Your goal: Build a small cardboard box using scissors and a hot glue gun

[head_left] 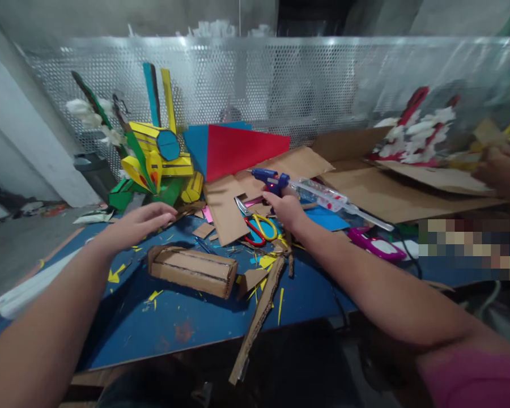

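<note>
My right hand is wrapped round the handle of a blue hot glue gun, its nozzle pointing left and a small red light showing. A long clear glue stick appears to trail from its rear. Fingers stretched out, my left hand is over the table's left part with nothing in it. Just below it lies a boxy cardboard tube with dark glued seams. A narrow cardboard strip juts past the front table edge. Scissors with red and yellow handles rest on scraps between my hands.
Behind stand yellow and blue paper models, red card and a perforated metal panel. Cardboard sheets and a purple device lie right. A co-worker's hand is at far right. Yellow scraps litter the blue table.
</note>
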Demonstrator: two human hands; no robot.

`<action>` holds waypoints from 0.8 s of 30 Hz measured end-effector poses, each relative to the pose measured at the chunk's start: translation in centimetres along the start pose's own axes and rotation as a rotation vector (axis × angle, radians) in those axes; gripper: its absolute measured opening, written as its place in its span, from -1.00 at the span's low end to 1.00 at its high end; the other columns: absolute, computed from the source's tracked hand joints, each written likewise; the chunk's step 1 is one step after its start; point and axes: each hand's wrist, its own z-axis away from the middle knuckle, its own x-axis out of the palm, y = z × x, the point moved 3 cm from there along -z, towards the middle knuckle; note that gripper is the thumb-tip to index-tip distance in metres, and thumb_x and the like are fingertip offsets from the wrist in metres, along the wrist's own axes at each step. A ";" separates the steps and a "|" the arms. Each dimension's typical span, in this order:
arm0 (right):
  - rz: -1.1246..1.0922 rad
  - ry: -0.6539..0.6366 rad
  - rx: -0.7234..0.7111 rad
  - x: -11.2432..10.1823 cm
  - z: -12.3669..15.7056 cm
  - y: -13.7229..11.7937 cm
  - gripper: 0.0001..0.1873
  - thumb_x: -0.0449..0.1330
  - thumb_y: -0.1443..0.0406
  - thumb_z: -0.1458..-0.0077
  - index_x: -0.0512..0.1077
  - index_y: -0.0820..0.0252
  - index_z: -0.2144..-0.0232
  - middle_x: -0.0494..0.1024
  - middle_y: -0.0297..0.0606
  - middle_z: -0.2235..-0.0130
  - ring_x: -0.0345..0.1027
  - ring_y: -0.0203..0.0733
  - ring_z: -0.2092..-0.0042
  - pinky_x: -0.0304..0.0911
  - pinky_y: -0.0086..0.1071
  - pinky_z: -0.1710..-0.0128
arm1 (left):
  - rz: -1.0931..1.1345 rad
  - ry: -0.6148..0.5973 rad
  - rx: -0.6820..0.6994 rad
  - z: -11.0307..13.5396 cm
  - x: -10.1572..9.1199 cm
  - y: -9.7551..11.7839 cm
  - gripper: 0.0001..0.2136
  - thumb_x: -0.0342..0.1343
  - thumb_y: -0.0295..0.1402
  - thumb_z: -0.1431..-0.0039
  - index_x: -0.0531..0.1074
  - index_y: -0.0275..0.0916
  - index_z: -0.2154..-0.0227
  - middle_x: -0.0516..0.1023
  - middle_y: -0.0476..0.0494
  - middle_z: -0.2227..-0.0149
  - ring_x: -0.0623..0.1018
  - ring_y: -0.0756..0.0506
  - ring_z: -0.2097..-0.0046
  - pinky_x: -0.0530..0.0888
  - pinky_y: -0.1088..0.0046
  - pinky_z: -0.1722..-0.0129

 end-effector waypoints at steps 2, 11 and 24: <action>0.073 0.025 0.003 -0.6 -0.3 0.3 -0.55 0.24 0.08 -0.17 0.65 0.16 -0.01 0.74 -0.13 0.16 0.60 0.06 0.15 0.50 -0.18 0.08 | -0.004 -0.168 -0.071 -1.1 0.4 -1.5 -0.13 -0.03 0.49 -0.29 0.56 -0.20 -0.22 0.68 -0.29 -0.20 0.63 -0.33 -0.15 0.60 0.15 -0.13; 0.531 -0.070 -0.097 -4.6 1.2 -0.2 -0.63 0.30 0.12 -0.25 0.65 0.16 -0.01 0.73 -0.03 0.00 0.58 0.16 -0.02 0.44 -0.13 -0.06 | 0.001 -0.626 0.107 0.0 1.0 -2.8 0.01 0.22 0.42 -0.16 0.30 -0.10 -0.52 0.44 -0.27 -0.52 0.46 -0.43 -0.45 0.50 0.20 -0.36; 1.117 -0.316 0.025 -11.8 6.5 2.2 -0.61 0.39 0.15 -0.16 0.59 0.18 0.00 0.63 0.06 -0.12 0.54 0.17 -0.09 0.39 -0.17 -0.03 | -0.221 -0.570 0.091 -0.5 1.5 -2.5 0.02 0.48 0.21 0.05 0.40 -0.04 -0.47 0.60 -0.24 -0.36 0.60 -0.43 -0.31 0.52 0.21 -0.28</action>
